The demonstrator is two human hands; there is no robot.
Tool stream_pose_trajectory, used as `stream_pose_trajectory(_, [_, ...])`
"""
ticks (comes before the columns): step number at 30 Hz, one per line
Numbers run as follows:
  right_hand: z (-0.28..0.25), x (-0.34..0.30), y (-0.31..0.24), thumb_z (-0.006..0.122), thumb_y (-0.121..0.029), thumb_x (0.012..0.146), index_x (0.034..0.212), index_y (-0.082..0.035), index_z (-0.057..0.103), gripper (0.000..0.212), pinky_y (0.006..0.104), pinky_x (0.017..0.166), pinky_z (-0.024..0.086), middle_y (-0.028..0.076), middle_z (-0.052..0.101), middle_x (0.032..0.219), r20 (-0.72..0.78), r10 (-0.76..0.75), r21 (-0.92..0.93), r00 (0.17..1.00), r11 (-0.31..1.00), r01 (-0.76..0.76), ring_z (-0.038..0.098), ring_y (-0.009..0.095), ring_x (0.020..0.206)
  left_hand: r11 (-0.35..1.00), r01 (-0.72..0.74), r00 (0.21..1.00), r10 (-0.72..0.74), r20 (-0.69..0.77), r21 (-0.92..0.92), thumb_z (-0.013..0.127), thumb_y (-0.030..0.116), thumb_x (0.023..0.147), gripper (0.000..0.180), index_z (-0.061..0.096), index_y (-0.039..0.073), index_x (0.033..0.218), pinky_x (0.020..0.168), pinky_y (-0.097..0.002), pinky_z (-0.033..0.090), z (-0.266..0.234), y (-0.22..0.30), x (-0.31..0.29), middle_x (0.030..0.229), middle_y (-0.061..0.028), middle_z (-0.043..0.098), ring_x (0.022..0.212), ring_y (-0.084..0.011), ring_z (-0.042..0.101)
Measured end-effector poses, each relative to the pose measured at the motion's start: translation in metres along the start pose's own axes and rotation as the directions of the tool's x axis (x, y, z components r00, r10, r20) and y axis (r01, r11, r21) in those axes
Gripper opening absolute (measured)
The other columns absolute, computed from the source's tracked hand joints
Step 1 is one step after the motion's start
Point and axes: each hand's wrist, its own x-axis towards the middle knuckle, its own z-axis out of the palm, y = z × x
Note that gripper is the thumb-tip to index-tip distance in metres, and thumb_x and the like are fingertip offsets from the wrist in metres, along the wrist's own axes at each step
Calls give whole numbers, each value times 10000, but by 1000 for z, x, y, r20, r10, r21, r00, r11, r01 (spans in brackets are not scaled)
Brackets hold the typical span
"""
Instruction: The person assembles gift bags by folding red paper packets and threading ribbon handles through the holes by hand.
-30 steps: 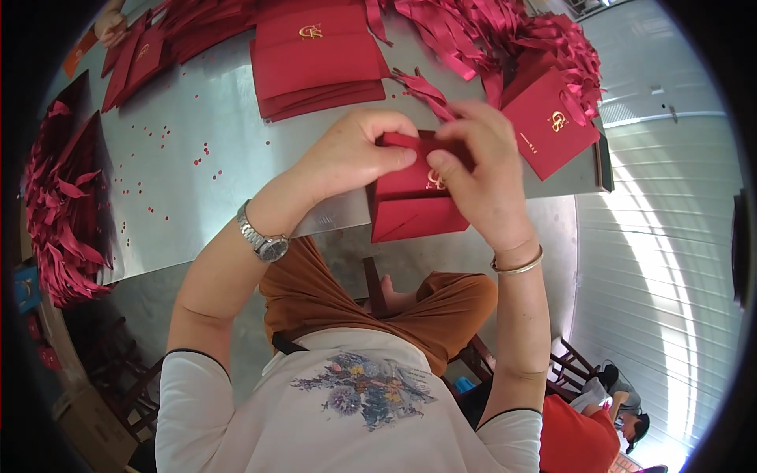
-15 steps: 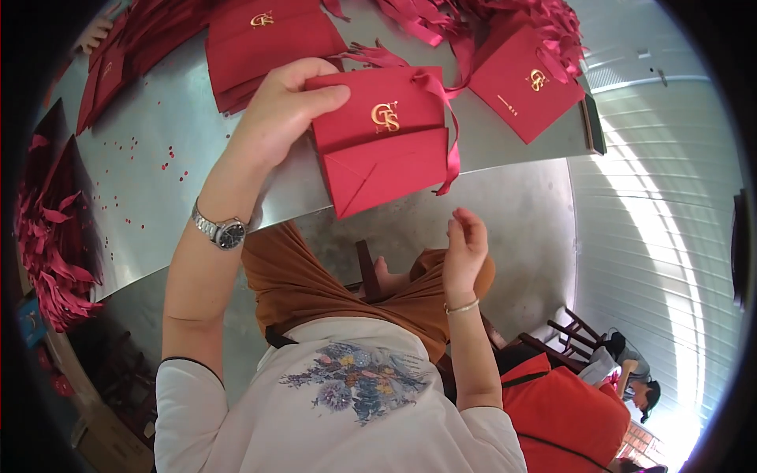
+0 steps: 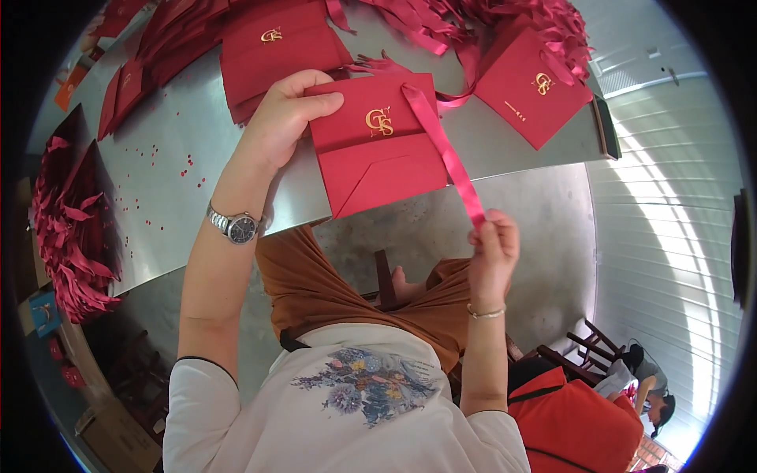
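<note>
The flat, crimson stiff-paper gift bag [image 3: 382, 142] with a gold emblem is at the near edge of the brushed-metal table [image 3: 177, 229], its folded base toward the person and its lower part showing over the floor. The left hand [image 3: 285, 114] grips its upper left corner, thumb on the front face; the fingers behind are hidden, and I cannot tell whether the underside touches the metal. The right hand [image 3: 494, 240], off the table, pinches the end of a glossy, deep-pink satin ribbon [image 3: 447, 150] that runs straight down from near the bag's top edge.

The bag should be very light, stiff when flat but easily creased, so a broad thumb hold at a corner, clear of the emblem, seems best. The ribbon looks limp and slippery, and is best nipped firmly near its tip; a hard tug might tear the paper where it comes through
</note>
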Motion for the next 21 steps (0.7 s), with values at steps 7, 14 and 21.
stream_pose_trajectory(7, [-2, 8, -57, 556, -166, 962, 1161, -43, 610, 241, 348, 681, 352, 54, 554, 912, 401, -325, 456, 857, 881, 121, 433, 168, 721, 995, 9, 1000, -6, -28, 103, 675, 58, 841, 155, 662, 18, 990, 797, -245, 477, 6, 2, -3, 936, -26, 672, 870, -101, 608])
stream_pose_trajectory(14, [24, -7, -96, 662, -118, 826, 1338, -40, 525, 535, 340, 663, 371, 64, 540, 923, 475, -383, 328, 792, 913, 245, 478, 195, 785, 989, 45, 999, -44, -6, 144, 678, 104, 833, 206, 671, -7, 1007, 782, -257, 465, 9, 2, -6, 929, -47, 671, 871, -123, 598])
stream_pose_trajectory(21, [80, -7, -115, 744, -231, 815, 871, -13, 693, 231, 355, 781, 451, 129, 596, 966, 477, -543, -307, 691, 634, 710, 555, 243, 836, 943, 61, 993, -91, 78, 326, 657, 41, 834, 179, 645, 6, 1008, 802, -232, 456, 12, 15, -13, 940, 7, 639, 879, -72, 567])
